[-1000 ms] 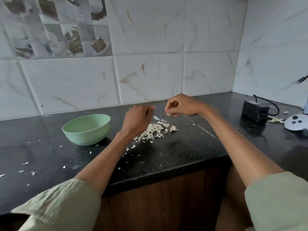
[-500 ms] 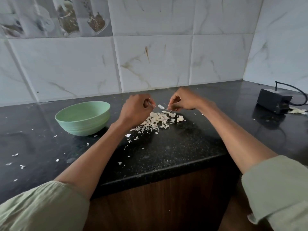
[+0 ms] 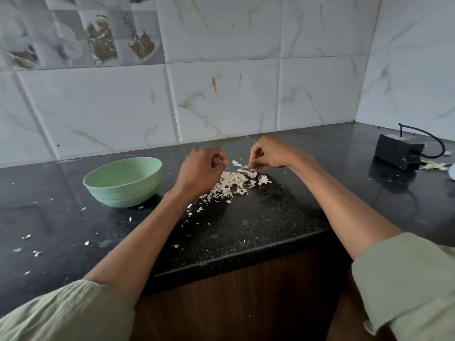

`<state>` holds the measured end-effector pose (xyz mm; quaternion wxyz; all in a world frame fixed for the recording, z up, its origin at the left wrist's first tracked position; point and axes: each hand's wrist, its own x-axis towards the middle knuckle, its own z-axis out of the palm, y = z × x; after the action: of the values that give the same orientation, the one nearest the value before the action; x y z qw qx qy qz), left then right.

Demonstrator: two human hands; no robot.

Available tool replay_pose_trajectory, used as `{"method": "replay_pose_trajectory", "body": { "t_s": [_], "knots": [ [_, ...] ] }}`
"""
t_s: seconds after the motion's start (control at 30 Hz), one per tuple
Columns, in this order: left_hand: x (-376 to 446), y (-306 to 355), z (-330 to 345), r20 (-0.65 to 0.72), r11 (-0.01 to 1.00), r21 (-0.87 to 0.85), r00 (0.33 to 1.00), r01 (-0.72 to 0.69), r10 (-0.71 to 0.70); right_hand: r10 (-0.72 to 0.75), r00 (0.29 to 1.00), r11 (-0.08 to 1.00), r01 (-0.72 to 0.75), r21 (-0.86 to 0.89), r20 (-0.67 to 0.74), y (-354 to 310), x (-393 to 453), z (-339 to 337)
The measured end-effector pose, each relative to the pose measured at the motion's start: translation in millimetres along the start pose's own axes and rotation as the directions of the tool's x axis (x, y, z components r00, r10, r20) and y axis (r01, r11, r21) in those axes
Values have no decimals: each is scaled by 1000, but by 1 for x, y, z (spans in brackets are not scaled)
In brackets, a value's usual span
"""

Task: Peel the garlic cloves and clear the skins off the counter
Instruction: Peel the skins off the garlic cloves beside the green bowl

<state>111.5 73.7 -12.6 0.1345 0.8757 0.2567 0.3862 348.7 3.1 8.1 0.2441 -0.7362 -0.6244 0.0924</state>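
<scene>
Above the skin pile (image 3: 230,184) on the counter (image 3: 258,225): left hand (image 3: 200,168) curled round something small, probably a clove — not visible; right hand (image 3: 269,153) pinching a skin strip (image 3: 243,171). Peeling apparently near done — clearing not begun, flakes scattered past the green bowl (image 3: 123,182).

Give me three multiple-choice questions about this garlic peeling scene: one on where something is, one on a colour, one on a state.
1. Where does the pile of garlic skins lie?
A. In the bowl
B. On the counter, right of the bowl
C. On the floor

2. What colour is the bowl?
A. Pale green
B. Red
C. Black

3. How are both hands?
A. Flat on the counter
B. Fingers curled above the pile
C. Gripping the bowl

Answers: 1 B, the skins lie on the black counter. 2 A, its wall is pale green. 3 B, left hand and right hand are curled over the skins.
</scene>
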Motion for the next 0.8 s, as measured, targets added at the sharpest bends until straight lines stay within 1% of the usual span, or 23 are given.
{"method": "replay_pose_trajectory", "body": {
  "t_s": [0.17, 0.23, 0.27, 0.33, 0.37, 0.4, 0.43, 0.47, 0.5, 0.53, 0.57, 0.6, 0.63, 0.67, 0.77, 0.8],
  "knots": [
    [-1, 1, 0, 5, 1000, -3, 1000, -9, 9, 39, 999, 997, -39, -62, 2, -2, -1, -1],
    [-1, 1, 1, 7, 1000, -3, 1000, -12, 12, 21, 1000, 992, -21, -125, 2, -6, -4, 0],
    [-1, 1, 0, 7, 1000, -4, 1000, -11, 11, -7, 1000, 987, 4, -161, -21, -10, -7, 1],
    [0, 1, 0, 2, 1000, -1, 1000, -11, 11, -100, 982, 981, 71, -181, -157, -20, -12, 2],
    [0, 0, 0, -2, 1000, -2, 1000, -11, 11, -161, 952, 977, 115, -181, -261, -25, -13, 2],
    [1, 0, 0, -7, 1000, -2, 1000, -12, 12, -221, 904, 969, 161, -188, -366, -31, -14, 2],
    [1, 1, 0, -10, 1000, -2, 1000, -12, 12, -264, 858, 960, 188, -208, -440, -34, -14, 2],
    [0, 1, 0, -9, 1000, -1, 1000, -11, 11, -278, 848, 954, 188, -234, -451, -36, -13, 2],
    [0, 1, 0, -6, 1000, 1, 1000, -10, 10, -257, 885, 953, 164, -256, -389, -36, -11, 4],
    [0, 2, 0, -6, 1000, 2, 1000, -8, 8, -193, 947, 951, 117, -285, -258, -35, -10, 9],
    [0, 2, 0, -7, 1000, 1, 1000, -8, 8, -106, 987, 946, 63, -318, -120, -32, -9, 14],
    [0, 2, 0, -7, 1000, 0, 1000, -9, 9, -37, 998, 941, 19, -338, -48, -27, -7, 18],
    [-1, 2, 0, -7, 1000, -2, 1000, -8, 8, -12, 999, 946, -3, -326, -42, -22, -7, 19],
    [-1, 3, -1, -7, 1000, -5, 1000, -5, 5, -11, 997, 959, -10, -284, -72, -18, -6, 18],
    [1, 1, 0, -5, 1000, -6, 1000, 5, -5, -36, 980, 994, 16, -107, -193, -19, -5, 15],
    [1, 0, 1, -6, 1000, -25, 1000, 8, -8, -52, 964, 998, 44, -34, -262, -21, -6, 14]
  ]
}}
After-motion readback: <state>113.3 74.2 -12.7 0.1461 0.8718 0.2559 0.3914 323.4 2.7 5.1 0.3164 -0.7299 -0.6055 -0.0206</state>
